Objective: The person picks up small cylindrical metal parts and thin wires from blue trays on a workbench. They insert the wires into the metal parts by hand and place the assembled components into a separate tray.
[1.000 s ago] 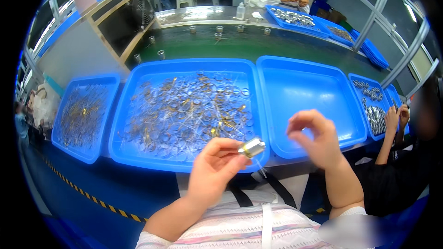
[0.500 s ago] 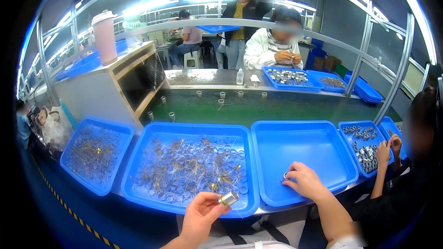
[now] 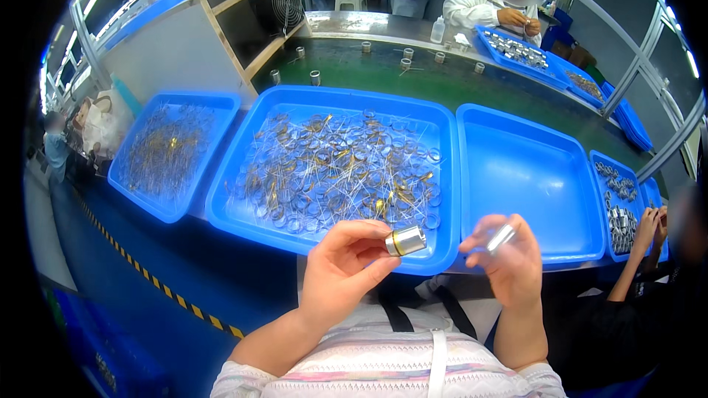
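Note:
My left hand (image 3: 343,262) pinches a short silver metal cylinder (image 3: 410,241) between thumb and fingers, with a thin yellow band around it near the fingertips. A little to the right, my right hand (image 3: 516,269) is raised with a small shiny metal piece (image 3: 501,239) in its fingers; motion smears its shape. Both hands are above the near edge of the trays, apart from each other. Beyond my left hand lies a blue tray (image 3: 225,177) full of thin rings with wire leads and some yellow bits. Past my right hand is another blue tray (image 3: 516,169) with its bottom showing.
At far left a blue tray (image 3: 195,99) holds more wired pieces. Another tray (image 3: 602,214) at right carries metal rings, beside a co-worker's hands (image 3: 647,228). Several metal rings stand on the green surface (image 3: 354,74) behind. Opposite, a person in white works by a tray of metal parts (image 3: 516,51).
My right hand has lifted out of the right-hand blue tray with a small metal piece and come nearer my left hand. The left still holds its cylinder. The view has tilted downward.

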### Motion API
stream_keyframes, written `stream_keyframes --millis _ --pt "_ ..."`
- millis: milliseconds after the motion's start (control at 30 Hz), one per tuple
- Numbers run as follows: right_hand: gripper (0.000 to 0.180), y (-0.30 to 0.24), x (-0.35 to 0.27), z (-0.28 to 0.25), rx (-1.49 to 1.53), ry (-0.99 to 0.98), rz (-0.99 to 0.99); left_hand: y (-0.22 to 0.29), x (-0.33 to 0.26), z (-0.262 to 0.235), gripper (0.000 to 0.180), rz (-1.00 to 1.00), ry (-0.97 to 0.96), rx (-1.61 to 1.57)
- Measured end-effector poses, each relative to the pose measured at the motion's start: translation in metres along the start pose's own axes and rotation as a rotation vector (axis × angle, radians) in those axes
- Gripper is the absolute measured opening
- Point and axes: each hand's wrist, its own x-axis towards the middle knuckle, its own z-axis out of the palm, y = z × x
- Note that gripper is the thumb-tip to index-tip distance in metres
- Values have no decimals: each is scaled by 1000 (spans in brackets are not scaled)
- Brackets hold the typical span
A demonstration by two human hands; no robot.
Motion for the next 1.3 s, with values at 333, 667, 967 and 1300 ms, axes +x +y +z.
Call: stream_keyframes --millis 333,667,967,1300 --pt "25 9 -3 21 -489 -142 -140 1 0 6 35 79 -39 202" --pt "16 16 2 35 -847 -167 -526 6 -3 3 41 -143 -92 68" --pt "17 13 -4 39 -860 -186 -382 2 -5 -1 35 32 -134 244" --pt "19 23 -3 34 -889 -223 -522 4 -7 -1 33 -280 -61 -84"
